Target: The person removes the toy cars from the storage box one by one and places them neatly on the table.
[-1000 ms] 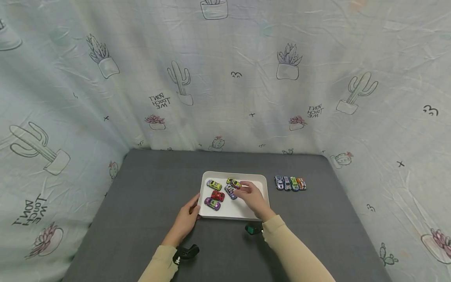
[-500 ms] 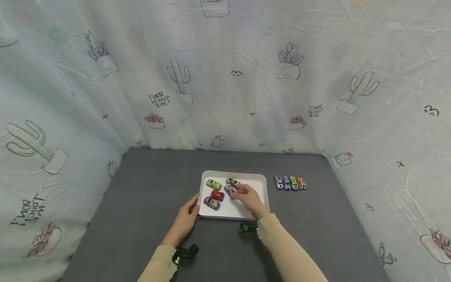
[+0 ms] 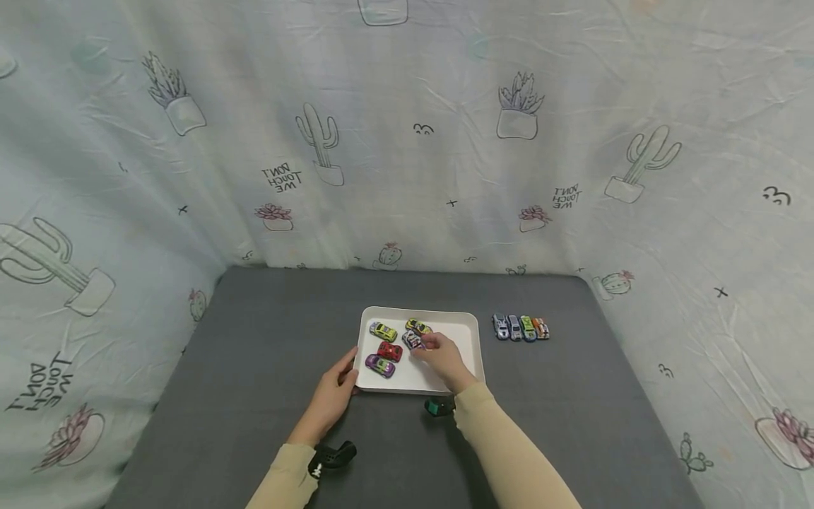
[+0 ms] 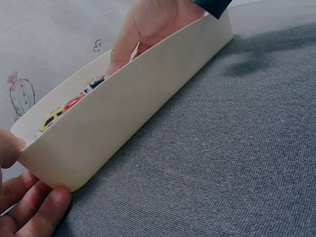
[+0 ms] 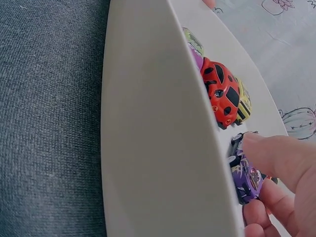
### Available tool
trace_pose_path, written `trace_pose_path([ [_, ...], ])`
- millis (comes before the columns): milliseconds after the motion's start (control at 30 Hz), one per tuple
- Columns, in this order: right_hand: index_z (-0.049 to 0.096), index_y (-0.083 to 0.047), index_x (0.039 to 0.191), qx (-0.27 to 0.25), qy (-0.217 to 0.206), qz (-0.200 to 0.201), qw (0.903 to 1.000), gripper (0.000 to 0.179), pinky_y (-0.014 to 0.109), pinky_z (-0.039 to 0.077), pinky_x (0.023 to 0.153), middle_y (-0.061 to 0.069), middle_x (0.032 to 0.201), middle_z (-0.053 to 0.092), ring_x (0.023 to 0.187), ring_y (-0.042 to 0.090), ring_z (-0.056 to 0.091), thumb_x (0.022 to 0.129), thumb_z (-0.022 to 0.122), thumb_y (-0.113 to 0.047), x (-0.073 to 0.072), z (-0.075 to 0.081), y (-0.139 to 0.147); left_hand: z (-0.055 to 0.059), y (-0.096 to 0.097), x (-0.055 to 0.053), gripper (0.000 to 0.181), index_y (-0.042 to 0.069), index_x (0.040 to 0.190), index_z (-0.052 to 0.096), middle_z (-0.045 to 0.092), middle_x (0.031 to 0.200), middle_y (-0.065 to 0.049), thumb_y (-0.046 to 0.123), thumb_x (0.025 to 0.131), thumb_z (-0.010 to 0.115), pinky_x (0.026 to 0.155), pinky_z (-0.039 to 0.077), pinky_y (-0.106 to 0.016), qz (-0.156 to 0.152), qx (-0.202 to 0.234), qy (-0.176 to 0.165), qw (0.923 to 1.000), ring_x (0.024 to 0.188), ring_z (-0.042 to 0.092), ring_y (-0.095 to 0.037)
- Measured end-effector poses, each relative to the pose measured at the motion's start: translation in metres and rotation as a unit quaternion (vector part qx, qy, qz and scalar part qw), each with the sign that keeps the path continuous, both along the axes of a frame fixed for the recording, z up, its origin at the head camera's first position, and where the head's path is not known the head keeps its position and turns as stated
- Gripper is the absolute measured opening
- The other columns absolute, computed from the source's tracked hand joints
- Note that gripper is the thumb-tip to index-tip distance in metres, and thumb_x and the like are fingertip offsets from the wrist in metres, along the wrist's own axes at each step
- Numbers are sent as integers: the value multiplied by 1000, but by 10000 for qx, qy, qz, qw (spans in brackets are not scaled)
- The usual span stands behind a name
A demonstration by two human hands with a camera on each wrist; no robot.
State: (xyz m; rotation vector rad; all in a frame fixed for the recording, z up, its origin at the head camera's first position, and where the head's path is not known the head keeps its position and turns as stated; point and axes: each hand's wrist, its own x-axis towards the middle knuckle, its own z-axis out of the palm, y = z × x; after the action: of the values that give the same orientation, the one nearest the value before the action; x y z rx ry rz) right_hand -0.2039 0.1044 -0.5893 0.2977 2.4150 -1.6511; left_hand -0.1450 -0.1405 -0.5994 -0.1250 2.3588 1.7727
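A white tray point(image 3: 454, 325) holds several small toy cars. My left hand point(image 3: 332, 396) grips its near left corner; the left wrist view shows the thumb point(image 4: 9, 148) at the rim and curled fingers point(image 4: 42, 207) against the outside wall. Inside the tray, my right hand point(image 3: 445, 359) pinches a purple-and-white toy car point(image 5: 246, 173) between thumb and fingers. Beside that car are a red toy car point(image 5: 221, 91) with black spots, a yellow one point(image 3: 384, 331) and a purple-green one point(image 3: 380, 365). Another yellow car point(image 3: 418, 326) lies just behind the pinched car.
Several toy cars point(image 3: 521, 328) stand side by side in a row on the grey table point(image 3: 286, 318), right of the tray. A pale curtain point(image 3: 407, 162) with cactus drawings surrounds the table's back and sides. Black wrist devices point(image 3: 333, 456) sit under both forearms.
My right hand has moved slightly left, from beside the purple-and-white car to holding it. My left hand keeps its place at the tray. The head view has shifted a little.
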Motion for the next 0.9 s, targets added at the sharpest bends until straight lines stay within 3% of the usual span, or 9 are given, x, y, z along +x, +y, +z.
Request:
trace_pose_path([
  [467, 63, -7, 110, 603, -94, -185, 9980, 42, 36, 46, 80, 7, 102, 55, 93, 23, 52, 75, 83, -20, -1, -4, -6, 1, 3, 2, 51, 29, 150, 38, 53, 130, -13, 12, 103, 48, 82, 54, -32, -26, 62, 65, 10000, 108, 56, -23],
  [900, 64, -6, 106, 579, -54, -39, 9983, 35, 34, 47, 76, 7, 97, 56, 88, 22, 53, 76, 80, -13, -1, -3, -3, 1, 3, 2, 51, 29, 150, 38, 52, 131, -13, 13, 103, 48, 83, 54, -33, 5, 6, 44, 10000, 108, 55, -24],
])
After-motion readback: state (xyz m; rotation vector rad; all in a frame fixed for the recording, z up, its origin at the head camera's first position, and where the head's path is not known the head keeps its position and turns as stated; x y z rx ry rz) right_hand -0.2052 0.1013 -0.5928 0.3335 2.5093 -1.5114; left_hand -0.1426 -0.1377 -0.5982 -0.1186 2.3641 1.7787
